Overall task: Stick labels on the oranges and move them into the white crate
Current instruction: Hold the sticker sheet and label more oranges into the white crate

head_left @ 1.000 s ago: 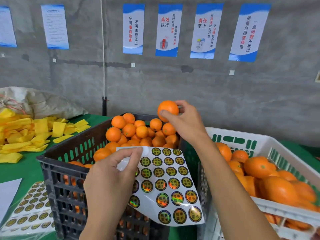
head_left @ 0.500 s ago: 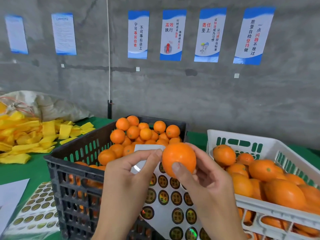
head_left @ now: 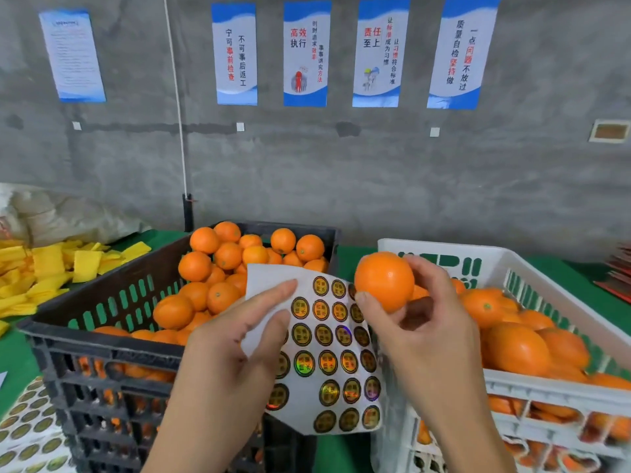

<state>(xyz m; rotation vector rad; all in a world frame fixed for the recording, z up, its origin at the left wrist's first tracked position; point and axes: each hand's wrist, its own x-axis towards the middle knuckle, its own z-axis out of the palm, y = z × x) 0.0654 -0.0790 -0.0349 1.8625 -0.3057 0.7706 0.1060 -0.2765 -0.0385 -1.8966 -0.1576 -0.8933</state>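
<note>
1. Oranges fill the black crate [head_left: 102, 339] at about 10 o'clock from the hands, heaped highest toward its far end.
2. Yellow foam pieces [head_left: 47, 268] lie on the green worktop [head_left: 17, 353] at 9 o'clock of that crate, and more sticker sheets [head_left: 27, 435] lie at its 7 o'clock.
3. Left hand [head_left: 235, 356] holds the label sheet [head_left: 327, 349] over the near edge of the black crate; its fingers [head_left: 269, 298] lie nearly straight along the blank upper part, the sheet pinched between them and the thumb.
4. Right hand [head_left: 430, 336] grips one orange [head_left: 384, 281] at 1 o'clock of the sheet, fingers curled round its far side and the thumb pressed on its lower near side.
5. White crate [head_left: 546, 387] stands at 3 o'clock, just beside the black one, holding more oranges [head_left: 519, 346].
</note>
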